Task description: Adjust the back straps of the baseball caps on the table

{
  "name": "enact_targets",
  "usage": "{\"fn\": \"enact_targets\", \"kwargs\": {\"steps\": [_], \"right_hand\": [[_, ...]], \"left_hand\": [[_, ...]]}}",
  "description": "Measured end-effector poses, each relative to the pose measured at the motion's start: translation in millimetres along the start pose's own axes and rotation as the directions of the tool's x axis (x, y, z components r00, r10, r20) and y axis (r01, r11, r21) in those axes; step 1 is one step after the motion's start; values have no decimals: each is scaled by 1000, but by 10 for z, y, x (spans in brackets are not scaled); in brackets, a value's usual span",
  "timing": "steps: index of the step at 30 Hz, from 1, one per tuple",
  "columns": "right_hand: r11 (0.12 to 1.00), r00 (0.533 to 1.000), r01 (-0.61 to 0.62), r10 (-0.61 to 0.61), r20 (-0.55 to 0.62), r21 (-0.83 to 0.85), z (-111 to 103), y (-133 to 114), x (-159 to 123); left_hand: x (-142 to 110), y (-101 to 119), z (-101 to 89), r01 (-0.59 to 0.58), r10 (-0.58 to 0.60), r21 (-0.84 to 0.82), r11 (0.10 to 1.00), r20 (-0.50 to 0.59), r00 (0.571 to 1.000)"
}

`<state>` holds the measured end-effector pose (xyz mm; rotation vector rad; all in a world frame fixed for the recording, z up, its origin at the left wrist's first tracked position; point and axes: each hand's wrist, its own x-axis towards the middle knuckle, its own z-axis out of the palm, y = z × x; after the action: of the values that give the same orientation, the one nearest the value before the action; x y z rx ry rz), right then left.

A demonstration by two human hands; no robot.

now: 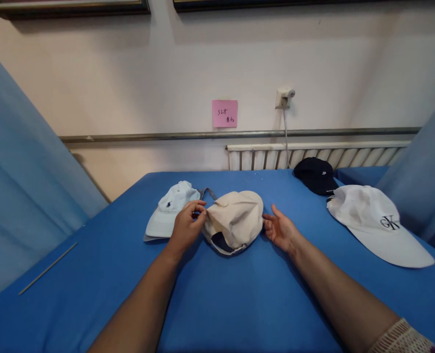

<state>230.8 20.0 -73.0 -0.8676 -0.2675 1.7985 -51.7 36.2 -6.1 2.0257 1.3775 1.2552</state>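
Observation:
A beige baseball cap [235, 218] rests on the blue-covered table in front of me, its back strap opening toward me and its brim on the far side. My left hand [188, 223] pinches the left edge of this cap between thumb and fingers. At the cap's right side is my right hand [280, 229], palm turned inward, thumb raised apart and fingertips at the fabric without closing on it. Just behind my left hand sits a pale blue cap [169, 203] with a small dark logo, partly covered by that hand.
On the right lie a white cap [368, 215] with dark letters and a black cap [313, 174]. A thin stick [48, 268] lies at left on the blue cloth [217, 304]. Behind the table are a radiator [324, 154], a rail [158, 136] and a plugged-in cord [286, 132].

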Motion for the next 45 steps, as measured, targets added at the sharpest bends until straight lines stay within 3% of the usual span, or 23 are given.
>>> {"fn": "enact_targets", "kwargs": {"steps": [5,10,16,21,28,32,36,39,45], "right_hand": [[1000,998,30,-30,49,5,-56,-54,-6],[998,996,-40,36,80,57,-37,-75,-14],[995,998,25,-31,-62,-92,-42,-71,-21],[990,992,99,-107,-74,-104,-93,-76,-69],[993,974,117,-121,190,29,-92,-192,-264],[988,985,150,-154,82,46,-148,-235,-189],[995,993,70,-76,87,75,-209,-242,-91],[995,995,94,-95,24,36,-226,-260,-71],[985,987,154,-158,-43,-80,-247,-323,-102]], "left_hand": [[-16,34,-2,-4,11,-78,997,102,995],[-34,85,5,-4,22,-100,995,180,983],[-27,15,-13,-28,71,-158,987,280,957],[-22,-29,-20,9,61,-217,976,314,947],[0,-19,-93,67,17,-262,963,304,952],[-2,-39,-98,102,14,-307,946,354,935],[-19,-38,-67,107,32,-312,944,410,912],[-26,-29,-58,101,44,-308,946,431,901],[-19,-58,-50,102,26,-307,946,388,921]]}}
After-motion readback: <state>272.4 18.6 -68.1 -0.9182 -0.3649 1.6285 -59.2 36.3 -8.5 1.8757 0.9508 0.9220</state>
